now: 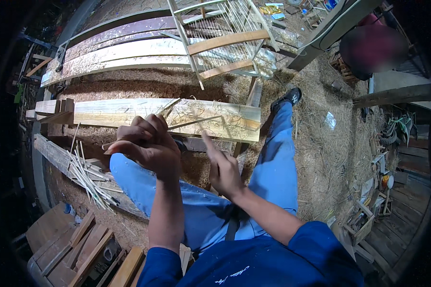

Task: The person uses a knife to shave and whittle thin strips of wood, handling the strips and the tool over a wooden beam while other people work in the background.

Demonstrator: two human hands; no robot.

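Note:
My left hand (146, 143) is closed around a thin bamboo stick (194, 122) that points right and slightly up over a pale wooden plank (129, 111). A dark tool handle (181, 145) shows just past the same fist; which hand grips it I cannot tell. My right hand (222, 170) is beside it with the forefinger stretched up toward the stick, other fingers curled; whether it touches the stick is unclear. Both hands are above my knees in blue trousers (273, 162).
A bundle of thin bamboo splints (88, 179) lies on a low beam at my left. Behind the plank stand long boards (124, 52) and an unfinished slatted cage frame (222, 33). Shavings cover the ground. Wood offcuts (81, 248) lie at lower left, clutter at right.

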